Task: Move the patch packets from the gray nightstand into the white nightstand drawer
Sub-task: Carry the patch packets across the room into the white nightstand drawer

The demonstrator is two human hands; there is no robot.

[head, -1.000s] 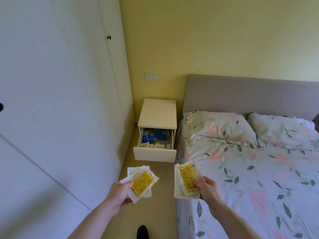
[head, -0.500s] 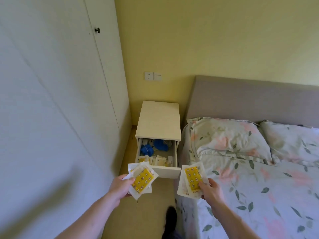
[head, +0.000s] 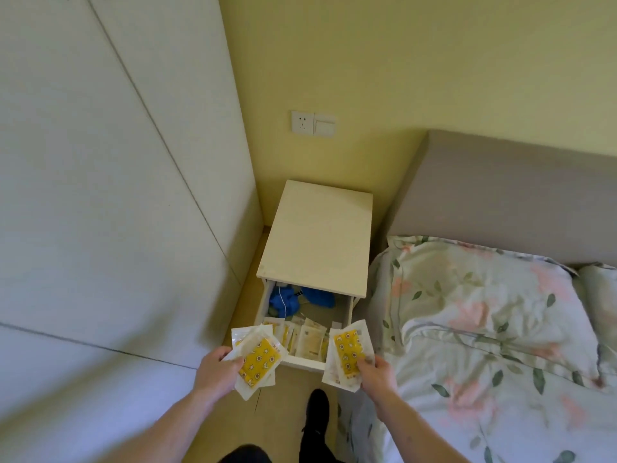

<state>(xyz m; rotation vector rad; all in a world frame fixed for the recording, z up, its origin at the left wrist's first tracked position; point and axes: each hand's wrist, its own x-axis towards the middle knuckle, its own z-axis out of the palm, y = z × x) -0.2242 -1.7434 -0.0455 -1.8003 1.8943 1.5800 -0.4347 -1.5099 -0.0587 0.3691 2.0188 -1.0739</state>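
Observation:
The white nightstand [head: 317, 235] stands in the corner between wardrobe and bed, with its drawer [head: 302, 359] pulled open. Inside lie several patch packets [head: 309, 337] along the front and blue items [head: 287, 300] at the back. My left hand [head: 217, 370] grips a small stack of clear packets with yellow patterned patches [head: 258, 357], just in front of the drawer's left corner. My right hand [head: 375, 370] pinches another stack of yellow patch packets [head: 347, 350] at the drawer's right front corner. The gray nightstand is out of view.
White wardrobe doors [head: 110, 195] fill the left side. The bed [head: 484, 345] with floral bedding and a gray headboard [head: 517, 195] lies on the right. A wall socket [head: 312, 122] is above the nightstand. My dark shoe [head: 317, 412] is on the narrow floor strip.
I have walked closer to the white nightstand. Both hands, still holding their packets, now reach the front of the open drawer.

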